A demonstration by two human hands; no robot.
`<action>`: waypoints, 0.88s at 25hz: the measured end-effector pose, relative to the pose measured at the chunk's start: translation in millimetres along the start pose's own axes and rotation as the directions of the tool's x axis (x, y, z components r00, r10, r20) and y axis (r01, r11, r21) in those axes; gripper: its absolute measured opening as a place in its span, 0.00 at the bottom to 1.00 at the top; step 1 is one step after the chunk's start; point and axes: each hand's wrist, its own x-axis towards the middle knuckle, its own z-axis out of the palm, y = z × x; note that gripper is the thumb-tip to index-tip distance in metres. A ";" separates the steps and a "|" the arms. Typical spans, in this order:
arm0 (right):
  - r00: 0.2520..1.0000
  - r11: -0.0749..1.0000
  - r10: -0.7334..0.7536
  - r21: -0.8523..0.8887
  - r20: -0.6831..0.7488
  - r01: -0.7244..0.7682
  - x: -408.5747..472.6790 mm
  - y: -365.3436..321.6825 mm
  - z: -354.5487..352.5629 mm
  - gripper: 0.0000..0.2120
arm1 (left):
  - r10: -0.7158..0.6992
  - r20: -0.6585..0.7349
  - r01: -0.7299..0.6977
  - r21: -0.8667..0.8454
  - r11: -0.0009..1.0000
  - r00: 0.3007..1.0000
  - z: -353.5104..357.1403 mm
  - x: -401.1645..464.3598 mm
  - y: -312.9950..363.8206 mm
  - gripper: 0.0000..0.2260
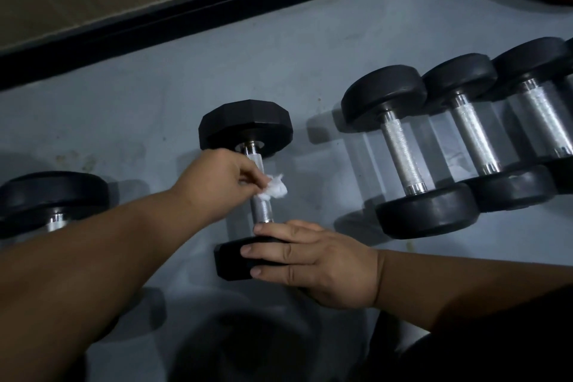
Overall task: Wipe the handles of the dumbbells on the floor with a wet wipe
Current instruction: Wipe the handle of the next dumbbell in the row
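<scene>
Left hand [214, 177]: its grip is pinched on a crumpled white wet wipe [274, 187], thumb and fingertips closed round the wad. The wipe sits against the knurled metal handle [259, 195] of a black dumbbell [245, 124] lying on the grey floor [155, 102]. Contact is at about mid-handle; bare metal shows above and below the grip.

Right hand [313, 260]: fingers straight, laid flat over the near head of the same dumbbell, just below the left grip. It presses down without curling round anything; the index finger lies beside the handle's near end.

To the right of the grip, well apart, three round-headed dumbbells [409, 152] lie side by side, heads touching. To the left of the grip, another dumbbell [52, 195] is partly hidden by the left forearm. Beyond the grip, a black skirting strip [201, 6] runs along the wall.
</scene>
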 end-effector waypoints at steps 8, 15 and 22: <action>1.000 1.000 -0.003 0.018 0.016 0.003 2.7 1.1 1.2 0.18 | 0.063 0.132 -0.091 0.217 0.972 0.989 1.6 -16.0 4.1 0.05; 1.000 0.999 0.000 0.040 0.009 -0.001 1.8 1.3 0.3 0.16 | 0.038 -0.249 0.020 0.227 0.974 0.968 -7.0 31.6 -1.1 0.06; 1.000 1.000 0.006 0.008 -0.004 -0.006 1.1 0.3 -0.6 0.16 | 0.039 -0.063 -0.035 0.062 0.997 0.997 10.1 5.3 -2.7 0.06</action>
